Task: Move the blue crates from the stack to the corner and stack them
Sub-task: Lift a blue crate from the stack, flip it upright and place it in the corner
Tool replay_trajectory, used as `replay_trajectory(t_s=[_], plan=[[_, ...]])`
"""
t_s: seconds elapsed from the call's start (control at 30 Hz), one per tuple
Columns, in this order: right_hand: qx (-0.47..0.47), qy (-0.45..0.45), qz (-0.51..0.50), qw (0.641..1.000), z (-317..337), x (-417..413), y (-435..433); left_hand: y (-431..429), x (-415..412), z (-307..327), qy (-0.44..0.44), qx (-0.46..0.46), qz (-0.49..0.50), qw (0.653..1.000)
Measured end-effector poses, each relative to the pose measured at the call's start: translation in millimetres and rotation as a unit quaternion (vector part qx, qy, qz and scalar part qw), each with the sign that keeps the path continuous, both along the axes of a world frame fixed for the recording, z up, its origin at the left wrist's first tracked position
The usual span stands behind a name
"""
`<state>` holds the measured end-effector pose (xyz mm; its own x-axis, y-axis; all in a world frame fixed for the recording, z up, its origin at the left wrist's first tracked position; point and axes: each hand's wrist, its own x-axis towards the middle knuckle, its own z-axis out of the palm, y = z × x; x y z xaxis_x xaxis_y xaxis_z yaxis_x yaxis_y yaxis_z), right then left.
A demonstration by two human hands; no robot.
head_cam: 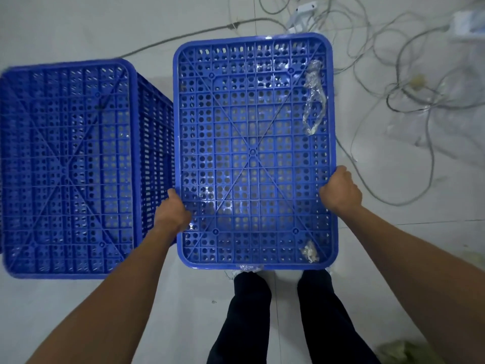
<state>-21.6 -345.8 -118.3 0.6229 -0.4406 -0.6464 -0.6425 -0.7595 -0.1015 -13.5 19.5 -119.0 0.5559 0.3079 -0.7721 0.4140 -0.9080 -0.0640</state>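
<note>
I look straight down on a blue perforated crate [253, 151] turned bottom up, held in front of my legs. My left hand [173, 211] grips its left long rim and my right hand [339, 189] grips its right long rim, both near the end closest to me. Scraps of clear plastic wrap [313, 97] lie on its upturned bottom. To its left stands a stack of blue crates [68, 169], also bottom up, with its slatted side wall showing beside my left hand.
The floor [78, 30] is pale grey. A tangle of grey cables [409, 85] spreads over it at the right and top, with a white box [467, 22] at the top right. My dark trouser legs [283, 316] stand below the held crate.
</note>
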Motion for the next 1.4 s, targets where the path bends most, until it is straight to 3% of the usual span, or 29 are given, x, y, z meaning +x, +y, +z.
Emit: replay_trajectory(t_s=[0.23, 0.4, 0.73, 1.1, 1.3, 1.4], plan=[[-0.016, 0.007, -0.012, 1.000, 14, -9, -56, -54, -10, 9, -0.002, -0.044, -0.003, 0.999], [-0.025, 0.005, -0.034, 0.999, 19, -22, -90, -87, -20, 11, -0.042, -0.094, 0.052, 0.993], [-0.012, -0.091, -0.066, 0.994, 35, -29, -131, -123, -5, 9, 0.002, -0.126, 0.076, 0.989], [0.028, -0.153, -0.067, 0.986, 81, -33, -153, -179, -22, 29, -0.018, -0.175, 0.092, 0.980], [0.056, -0.179, -0.025, 0.982, 112, -40, -115, -197, -9, 53, 0.011, -0.240, 0.055, 0.969], [0.068, -0.177, -0.014, 0.982, 124, -41, -89, -209, -2, 71, -0.046, -0.227, -0.022, 0.973]])
